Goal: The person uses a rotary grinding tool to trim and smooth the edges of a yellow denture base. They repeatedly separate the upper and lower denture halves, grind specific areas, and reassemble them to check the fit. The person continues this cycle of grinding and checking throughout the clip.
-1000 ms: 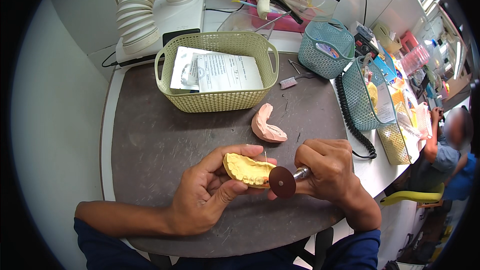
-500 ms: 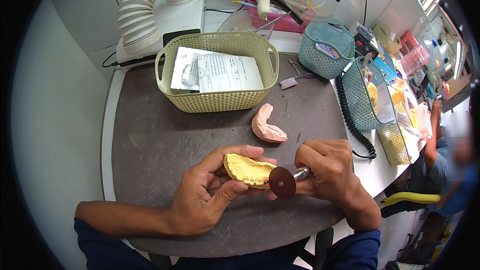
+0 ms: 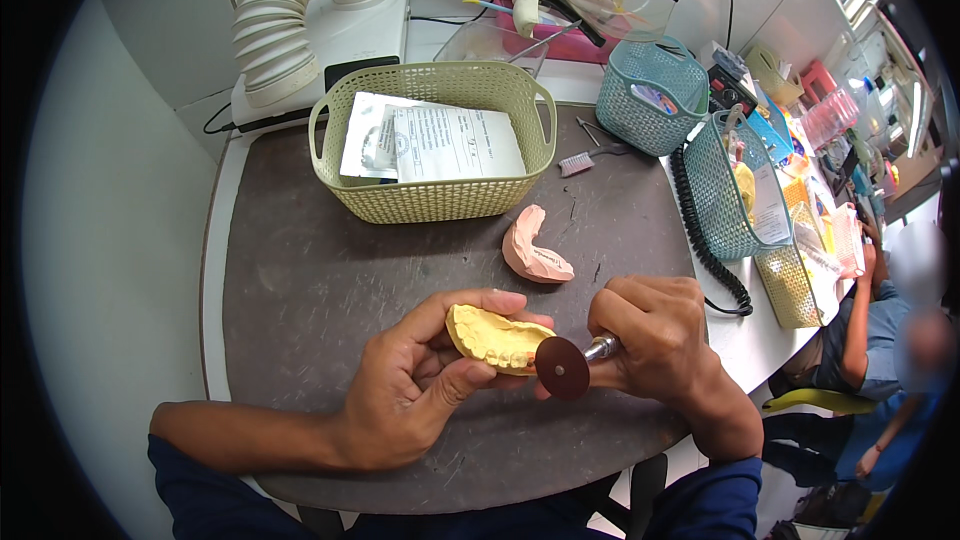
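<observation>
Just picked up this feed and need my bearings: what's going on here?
A person works at a dark tabletop. The left hand holds a yellow dental model; the right hand grips a metal-shafted tool with a dark red disc. The disc overlaps the model's right end in view; whether it touches or spins, I can't tell. A pink curved piece lies beyond the hands, with a green basket holding papers farther back, to its left.
</observation>
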`<state>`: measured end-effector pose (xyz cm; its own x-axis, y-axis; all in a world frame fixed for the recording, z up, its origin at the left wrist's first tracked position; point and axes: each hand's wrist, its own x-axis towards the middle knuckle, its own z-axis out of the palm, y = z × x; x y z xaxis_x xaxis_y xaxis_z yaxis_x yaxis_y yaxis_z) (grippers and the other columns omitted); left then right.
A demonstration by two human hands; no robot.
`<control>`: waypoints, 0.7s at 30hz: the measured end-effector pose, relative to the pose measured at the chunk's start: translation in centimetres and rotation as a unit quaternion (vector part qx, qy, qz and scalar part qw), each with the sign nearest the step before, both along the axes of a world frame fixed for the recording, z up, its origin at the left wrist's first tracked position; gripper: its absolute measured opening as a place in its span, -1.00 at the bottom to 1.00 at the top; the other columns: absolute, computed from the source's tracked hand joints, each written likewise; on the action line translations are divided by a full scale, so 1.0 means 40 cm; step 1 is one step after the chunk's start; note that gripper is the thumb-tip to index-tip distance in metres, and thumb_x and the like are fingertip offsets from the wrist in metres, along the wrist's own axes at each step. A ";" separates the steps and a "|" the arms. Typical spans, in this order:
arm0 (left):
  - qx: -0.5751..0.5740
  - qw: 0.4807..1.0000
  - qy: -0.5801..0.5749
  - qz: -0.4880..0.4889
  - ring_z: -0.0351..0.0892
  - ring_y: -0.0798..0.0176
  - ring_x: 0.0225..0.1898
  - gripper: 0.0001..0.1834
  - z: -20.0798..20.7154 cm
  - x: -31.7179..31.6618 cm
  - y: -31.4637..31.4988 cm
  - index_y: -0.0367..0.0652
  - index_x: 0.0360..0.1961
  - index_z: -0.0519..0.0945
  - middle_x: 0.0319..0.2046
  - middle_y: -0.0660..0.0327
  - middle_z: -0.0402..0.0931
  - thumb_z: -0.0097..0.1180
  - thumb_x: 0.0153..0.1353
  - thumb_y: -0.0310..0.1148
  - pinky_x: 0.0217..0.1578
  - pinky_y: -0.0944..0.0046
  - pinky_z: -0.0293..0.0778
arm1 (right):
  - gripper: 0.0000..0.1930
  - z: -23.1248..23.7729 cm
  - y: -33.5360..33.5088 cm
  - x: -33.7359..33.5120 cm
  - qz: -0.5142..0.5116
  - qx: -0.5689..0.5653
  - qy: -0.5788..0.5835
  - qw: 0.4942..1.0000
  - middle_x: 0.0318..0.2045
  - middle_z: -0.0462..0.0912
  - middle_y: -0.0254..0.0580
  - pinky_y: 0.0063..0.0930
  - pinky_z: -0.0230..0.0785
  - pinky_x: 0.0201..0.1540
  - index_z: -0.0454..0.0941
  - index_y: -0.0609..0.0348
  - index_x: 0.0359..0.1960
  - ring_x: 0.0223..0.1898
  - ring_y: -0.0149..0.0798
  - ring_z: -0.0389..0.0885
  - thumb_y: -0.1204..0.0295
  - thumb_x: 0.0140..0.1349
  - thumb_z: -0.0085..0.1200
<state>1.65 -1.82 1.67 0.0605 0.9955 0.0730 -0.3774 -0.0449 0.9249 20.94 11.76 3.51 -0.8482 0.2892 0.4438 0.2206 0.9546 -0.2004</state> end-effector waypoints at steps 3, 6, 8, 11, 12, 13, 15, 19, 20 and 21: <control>-0.004 1.000 0.004 -0.002 0.50 0.01 0.14 -0.44 -0.001 -0.001 0.000 -0.39 0.22 0.16 0.14 -0.29 0.36 -0.04 0.39 -0.20 0.09 0.08 0.55 | -0.43 0.002 0.000 0.002 -0.003 0.002 0.000 1.000 -0.75 0.32 -0.38 -0.46 0.16 -0.71 0.31 0.07 -0.68 -0.75 -0.37 0.39 -0.08 -0.17 0.41; -0.006 1.000 0.003 -0.002 0.50 0.01 0.14 -0.44 0.001 0.000 0.001 -0.39 0.22 0.17 0.14 -0.30 0.36 -0.04 0.39 -0.20 0.09 0.08 0.55 | -0.43 0.001 0.001 0.002 -0.002 0.003 0.001 1.000 -0.75 0.32 -0.37 -0.46 0.16 -0.72 0.31 0.07 -0.68 -0.75 -0.37 0.39 -0.07 -0.17 0.41; 0.000 1.000 0.003 -0.003 0.50 0.01 0.14 -0.45 0.001 0.000 0.002 -0.39 0.22 0.17 0.14 -0.30 0.36 -0.03 0.39 -0.21 0.09 0.08 0.55 | -0.43 0.001 0.000 0.002 -0.001 0.003 0.004 1.000 -0.75 0.31 -0.37 -0.46 0.15 -0.72 0.30 0.07 -0.68 -0.76 -0.37 0.38 -0.07 -0.17 0.41; 0.003 1.000 0.007 0.001 0.49 0.01 0.14 -0.47 -0.003 -0.001 0.000 -0.39 0.21 0.17 0.15 -0.31 0.35 -0.04 0.39 -0.23 0.10 0.08 0.54 | -0.43 -0.001 0.000 0.000 -0.002 0.002 0.007 1.000 -0.75 0.31 -0.38 -0.47 0.15 -0.72 0.30 0.07 -0.68 -0.76 -0.37 0.38 -0.07 -0.17 0.41; 0.003 1.000 0.009 0.003 0.49 0.01 0.14 -0.47 -0.004 -0.001 -0.001 -0.39 0.21 0.17 0.15 -0.31 0.35 -0.04 0.39 -0.24 0.10 0.08 0.54 | -0.43 0.000 0.001 -0.001 -0.004 0.003 0.004 1.000 -0.75 0.31 -0.38 -0.47 0.16 -0.72 0.30 0.07 -0.68 -0.76 -0.37 0.38 -0.07 -0.17 0.41; 0.004 1.000 0.013 0.002 0.49 0.01 0.14 -0.48 -0.005 -0.002 -0.001 -0.38 0.21 0.17 0.15 -0.31 0.35 -0.04 0.40 -0.25 0.10 0.08 0.54 | -0.43 0.001 0.001 -0.001 -0.007 0.006 0.000 1.000 -0.75 0.31 -0.38 -0.47 0.16 -0.72 0.30 0.07 -0.68 -0.76 -0.37 0.38 -0.07 -0.17 0.41; 0.007 1.000 0.019 0.001 0.49 0.01 0.15 -0.49 -0.005 -0.004 0.001 -0.38 0.21 0.18 0.15 -0.31 0.35 -0.04 0.40 -0.26 0.10 0.08 0.54 | -0.43 -0.001 0.001 0.000 -0.004 0.007 0.000 1.000 -0.75 0.31 -0.38 -0.47 0.16 -0.72 0.30 0.07 -0.68 -0.76 -0.37 0.38 -0.07 -0.17 0.41; 0.008 1.000 0.015 -0.003 0.48 0.01 0.15 -0.49 -0.003 -0.003 0.002 -0.38 0.21 0.18 0.15 -0.31 0.35 -0.04 0.40 -0.27 0.11 0.08 0.54 | -0.43 0.001 0.000 0.000 -0.002 0.007 0.008 1.000 -0.75 0.31 -0.38 -0.47 0.16 -0.71 0.30 0.07 -0.68 -0.76 -0.38 0.38 -0.07 -0.16 0.41; 0.007 1.000 0.015 -0.002 0.48 0.01 0.15 -0.49 -0.005 -0.003 0.002 -0.38 0.21 0.18 0.15 -0.31 0.35 -0.04 0.40 -0.27 0.11 0.08 0.54 | -0.43 0.001 0.001 0.000 -0.003 0.007 0.006 1.000 -0.75 0.31 -0.38 -0.47 0.16 -0.71 0.30 0.07 -0.68 -0.76 -0.38 0.39 -0.07 -0.16 0.41; 0.007 1.000 0.016 -0.002 0.48 0.01 0.16 -0.50 -0.006 -0.003 0.002 -0.38 0.21 0.18 0.15 -0.31 0.35 -0.04 0.40 -0.27 0.11 0.07 0.53 | -0.43 0.002 0.002 0.002 -0.005 0.008 0.003 1.000 -0.75 0.31 -0.39 -0.47 0.16 -0.71 0.30 0.07 -0.68 -0.76 -0.38 0.39 -0.07 -0.16 0.41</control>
